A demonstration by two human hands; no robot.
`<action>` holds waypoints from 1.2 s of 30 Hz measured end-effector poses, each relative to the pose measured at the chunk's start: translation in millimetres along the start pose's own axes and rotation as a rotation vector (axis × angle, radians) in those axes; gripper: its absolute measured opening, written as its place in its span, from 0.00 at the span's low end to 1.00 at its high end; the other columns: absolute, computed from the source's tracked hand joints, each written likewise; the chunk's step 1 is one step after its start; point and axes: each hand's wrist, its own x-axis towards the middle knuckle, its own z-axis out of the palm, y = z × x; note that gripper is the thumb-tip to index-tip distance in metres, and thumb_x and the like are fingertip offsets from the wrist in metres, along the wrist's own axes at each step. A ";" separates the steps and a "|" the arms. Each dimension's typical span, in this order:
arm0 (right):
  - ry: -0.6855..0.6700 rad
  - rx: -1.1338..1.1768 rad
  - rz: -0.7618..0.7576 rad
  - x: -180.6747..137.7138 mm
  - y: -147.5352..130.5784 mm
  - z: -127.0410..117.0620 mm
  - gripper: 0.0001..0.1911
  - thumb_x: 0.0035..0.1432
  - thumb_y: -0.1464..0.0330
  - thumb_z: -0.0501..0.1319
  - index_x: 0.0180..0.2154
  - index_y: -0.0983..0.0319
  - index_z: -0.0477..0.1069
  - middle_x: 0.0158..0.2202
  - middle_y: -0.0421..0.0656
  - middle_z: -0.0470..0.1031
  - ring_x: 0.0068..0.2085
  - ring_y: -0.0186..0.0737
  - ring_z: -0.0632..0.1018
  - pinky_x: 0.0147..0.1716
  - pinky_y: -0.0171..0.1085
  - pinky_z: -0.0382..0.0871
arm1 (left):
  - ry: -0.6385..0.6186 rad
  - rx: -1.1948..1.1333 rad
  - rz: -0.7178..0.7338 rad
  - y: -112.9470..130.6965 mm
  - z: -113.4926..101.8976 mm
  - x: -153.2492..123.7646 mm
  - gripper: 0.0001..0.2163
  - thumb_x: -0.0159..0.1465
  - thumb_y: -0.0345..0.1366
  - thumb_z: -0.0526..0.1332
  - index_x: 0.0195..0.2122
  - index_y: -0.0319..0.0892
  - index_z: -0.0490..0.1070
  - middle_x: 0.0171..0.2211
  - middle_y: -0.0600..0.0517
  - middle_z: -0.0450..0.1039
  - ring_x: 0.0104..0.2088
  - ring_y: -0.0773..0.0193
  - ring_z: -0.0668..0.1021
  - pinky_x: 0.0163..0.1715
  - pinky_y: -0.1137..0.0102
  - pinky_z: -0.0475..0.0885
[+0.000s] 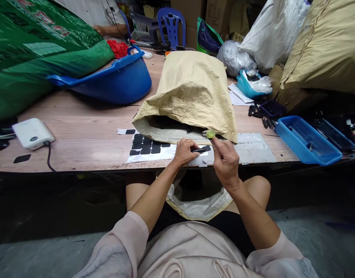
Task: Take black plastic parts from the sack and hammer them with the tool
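Note:
My left hand (185,150) is closed on a small dark, slim piece (198,150) just above the table's front edge. My right hand (227,158) is raised beside it, its fingers pinching a small tool with a round yellow-green end (210,134); its exact kind is unclear. Behind both hands lies a tan woven sack (194,85), its mouth facing me and dark items partly showing inside. Left of my left hand, a white sheet (142,157) carries rows of black rounded-square stickers (146,146). Another open sack (194,210) sits between my legs.
A blue basin (116,81) and a large green sack (50,58) stand at the left, near a white device (33,133) with a cable. On the right are a blue basket (307,143) and loose black pieces (257,112). Another person's arm (112,31) shows at the back.

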 end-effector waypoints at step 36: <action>-0.011 0.124 0.198 0.0 37.0 -3.4 0.17 0.67 0.67 0.58 0.50 0.58 0.83 0.46 0.49 0.85 0.48 0.47 0.83 0.52 0.47 0.78 | 0.052 -0.019 -0.007 -3.9 2.6 -0.3 0.10 0.54 0.32 0.68 0.36 0.50 0.86 0.35 0.51 0.77 0.44 0.53 0.74 0.52 0.54 0.71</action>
